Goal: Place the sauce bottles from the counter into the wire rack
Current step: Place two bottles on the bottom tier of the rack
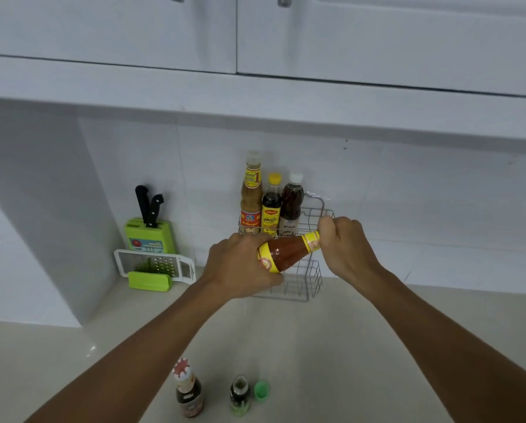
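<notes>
A red-brown sauce bottle point(289, 253) with yellow labels lies nearly sideways in the air in front of the wire rack point(312, 282) on the wall. My left hand point(240, 267) grips its wide base and my right hand point(344, 245) is closed around its neck and cap end. Three bottles stand in the rack's upper tier: a tall tan one point(251, 196), a dark one with a yellow cap point(271, 206) and a dark one with a white cap point(291, 203). On the counter near me stand a dark bottle with a red-and-white cap point(188, 392) and a small dark bottle point(239, 395).
A loose green cap point(262, 390) lies beside the small bottle. At the back left stand a green knife block point(150, 233) with black-handled knives and a white grater point(155, 265) in a green holder. White cabinets hang overhead. The beige counter point(332, 346) stretches between me and the wall.
</notes>
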A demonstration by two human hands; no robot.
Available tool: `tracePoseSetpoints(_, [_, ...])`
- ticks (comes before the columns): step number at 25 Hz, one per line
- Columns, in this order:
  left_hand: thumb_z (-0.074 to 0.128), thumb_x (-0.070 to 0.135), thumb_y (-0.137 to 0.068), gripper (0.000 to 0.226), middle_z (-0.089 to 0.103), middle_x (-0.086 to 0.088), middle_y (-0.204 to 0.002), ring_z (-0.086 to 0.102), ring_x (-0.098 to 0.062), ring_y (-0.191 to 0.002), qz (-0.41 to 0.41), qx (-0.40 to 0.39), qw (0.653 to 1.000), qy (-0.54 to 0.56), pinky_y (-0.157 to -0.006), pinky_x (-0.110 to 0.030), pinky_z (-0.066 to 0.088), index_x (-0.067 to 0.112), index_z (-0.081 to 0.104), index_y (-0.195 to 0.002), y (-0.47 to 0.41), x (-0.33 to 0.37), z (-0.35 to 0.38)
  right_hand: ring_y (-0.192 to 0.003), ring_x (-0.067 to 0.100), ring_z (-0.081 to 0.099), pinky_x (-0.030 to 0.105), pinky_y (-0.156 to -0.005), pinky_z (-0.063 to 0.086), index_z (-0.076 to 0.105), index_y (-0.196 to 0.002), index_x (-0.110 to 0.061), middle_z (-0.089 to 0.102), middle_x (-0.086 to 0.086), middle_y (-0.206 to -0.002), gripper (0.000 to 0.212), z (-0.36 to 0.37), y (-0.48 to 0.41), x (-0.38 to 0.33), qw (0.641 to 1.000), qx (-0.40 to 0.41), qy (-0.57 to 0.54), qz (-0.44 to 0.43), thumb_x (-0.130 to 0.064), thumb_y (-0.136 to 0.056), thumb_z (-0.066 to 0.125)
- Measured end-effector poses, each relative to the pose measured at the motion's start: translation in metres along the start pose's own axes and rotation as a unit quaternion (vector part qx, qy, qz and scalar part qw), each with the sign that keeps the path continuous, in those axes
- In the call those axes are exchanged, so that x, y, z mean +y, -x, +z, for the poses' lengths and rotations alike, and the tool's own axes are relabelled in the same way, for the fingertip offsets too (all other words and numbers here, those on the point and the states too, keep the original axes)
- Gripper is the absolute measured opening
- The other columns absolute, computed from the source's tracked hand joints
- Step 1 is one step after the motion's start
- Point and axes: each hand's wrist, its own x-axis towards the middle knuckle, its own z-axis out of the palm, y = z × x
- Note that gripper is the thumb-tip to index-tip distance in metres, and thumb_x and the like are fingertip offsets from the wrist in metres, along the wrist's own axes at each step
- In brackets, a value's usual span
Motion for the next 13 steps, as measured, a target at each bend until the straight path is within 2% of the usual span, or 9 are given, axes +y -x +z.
tracePoseSetpoints(2, [0.078, 0.051, -0.056, 0.057, 0.065, 0.014, -0.089, 0.064, -0.014, -0.081, -0.026, -0.009, 0.995, 0.096, -0.076, -0.032, 0.055, 0.041, 0.061, -0.109, -0.005, -0.003, 0.012, -0.046, 0.017, 0.037, 0.029, -0.049, 0.03, 0.036, -0.06, -0.011, 0.038, 0.004, -0.049, 0.051, 0.002, -0.005, -0.002, 0.991, -0.012, -0.116, 0.059, -0.043, -0.099, 0.039])
tracePoseSetpoints(4, [0.078, 0.054, -0.053, 0.056, 0.071, 0.011, -0.089, 0.069, -0.012, -0.079, -0.058, -0.013, 0.976, 0.211, -0.076, -0.039, 0.061, 0.039, 0.062, -0.105, -0.014, -0.012, 0.025, -0.047, 0.022, 0.056, 0.029, -0.05, 0.044, 0.053, -0.08, -0.011, 0.056, 0.006, -0.058, 0.051, 0.009, -0.008, -0.003, 0.965, -0.102, -0.224, 0.091, -0.06, -0.096, 0.051])
tracePoseSetpoints(5, [0.078, 0.055, -0.052, 0.058, 0.072, 0.01, -0.09, 0.07, -0.012, -0.08, -0.058, -0.009, 0.974, 0.221, -0.076, -0.041, 0.061, 0.039, 0.062, -0.105, -0.02, -0.016, 0.029, -0.054, 0.026, 0.066, 0.032, -0.053, 0.052, 0.059, -0.096, -0.017, 0.068, 0.007, -0.07, 0.047, 0.019, -0.006, 0.0, 0.946, -0.156, -0.268, 0.097, -0.063, -0.091, 0.059])
tracePoseSetpoints(7, [0.076, 0.058, -0.052, 0.063, 0.072, 0.008, -0.095, 0.07, -0.013, -0.084, -0.032, -0.009, 0.981, 0.191, -0.074, -0.04, 0.062, 0.039, 0.06, -0.11, -0.029, -0.022, 0.036, -0.074, 0.031, 0.077, 0.039, -0.061, 0.061, 0.061, -0.12, -0.022, 0.078, 0.008, -0.099, 0.045, 0.041, -0.001, 0.01, 0.917, -0.209, -0.324, 0.102, -0.051, -0.087, 0.068])
tracePoseSetpoints(10, [0.082, 0.051, -0.055, 0.07, 0.07, 0.007, -0.105, 0.07, -0.012, -0.091, 0.01, -0.047, 0.977, 0.206, -0.077, -0.039, 0.062, 0.036, 0.055, -0.118, -0.041, -0.042, 0.047, -0.092, 0.033, 0.077, 0.051, -0.077, 0.063, 0.068, -0.122, -0.013, 0.078, 0.015, -0.108, 0.034, 0.066, -0.002, 0.032, 0.913, -0.157, -0.365, 0.095, -0.03, -0.093, 0.071])
tracePoseSetpoints(13, [0.09, 0.031, -0.061, 0.077, 0.064, 0.007, -0.12, 0.063, -0.009, -0.108, -0.025, -0.132, 0.961, 0.242, -0.094, -0.032, 0.055, 0.032, 0.052, -0.128, -0.056, -0.095, 0.066, -0.095, 0.022, 0.077, 0.05, -0.083, 0.063, 0.075, -0.112, -0.016, 0.08, 0.006, -0.103, 0.03, 0.087, -0.011, 0.06, 0.939, -0.086, -0.316, 0.105, -0.03, -0.086, 0.08])
